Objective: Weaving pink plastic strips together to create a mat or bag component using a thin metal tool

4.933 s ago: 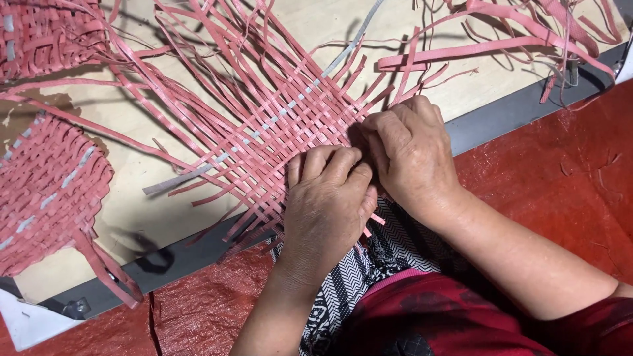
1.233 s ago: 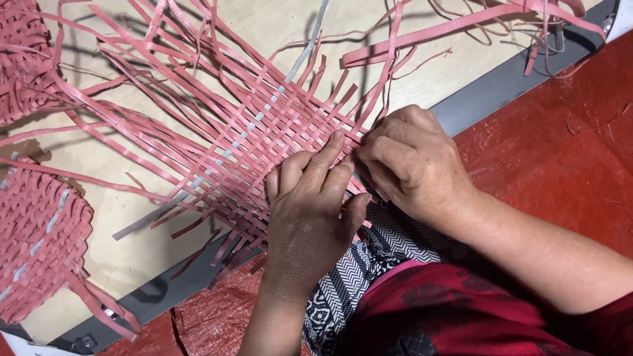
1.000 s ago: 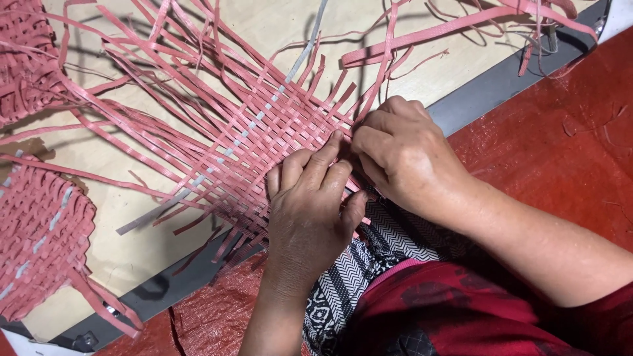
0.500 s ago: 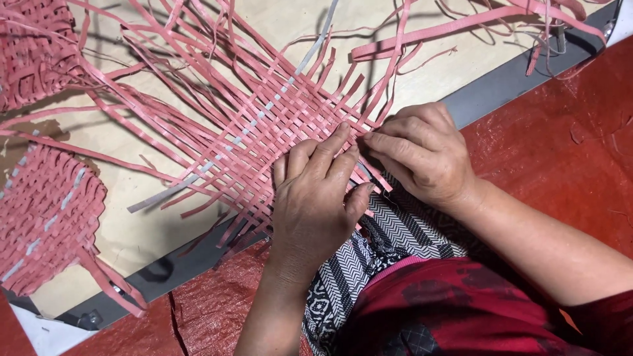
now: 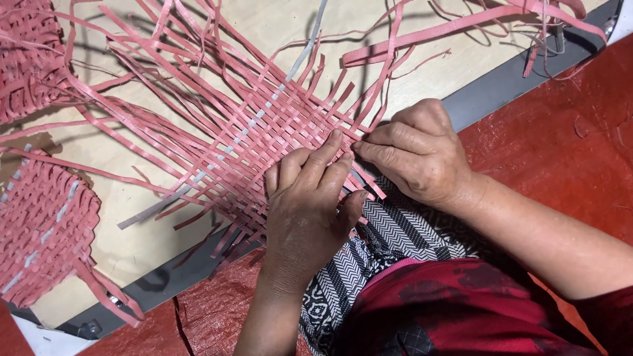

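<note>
Now we see both of our hands pressed onto a half-woven mat of pink strips (image 5: 264, 135) that lies on a pale wooden board (image 5: 422, 72), its near corner hanging over the board's grey edge (image 5: 178, 280) toward our lap. Our left hand (image 5: 306, 211) lies palm down on that near corner, fingers stretched flat across the woven strips and the thumb tucked against the edge; its grip is loose, pressing rather than grasping. Our right hand (image 5: 422, 155) sits just beside it, touching it at the fingertips, with its fingers curled down onto the mat's edge; we cannot tell whether they pinch a strip or merely push on one. A single grey strip (image 5: 227, 148) runs diagonally through the weave from upper right to lower left. Loose pink ends fan out from the mat in every direction across the board. Two other woven pink pieces lie at the left, one (image 5: 43, 227) near the board's lower corner and one (image 5: 30, 59) at the upper left. Red sheeting (image 5: 560, 138) covers the ground around the board, and black-and-white patterned cloth (image 5: 389, 234) lies under our wrists.
</note>
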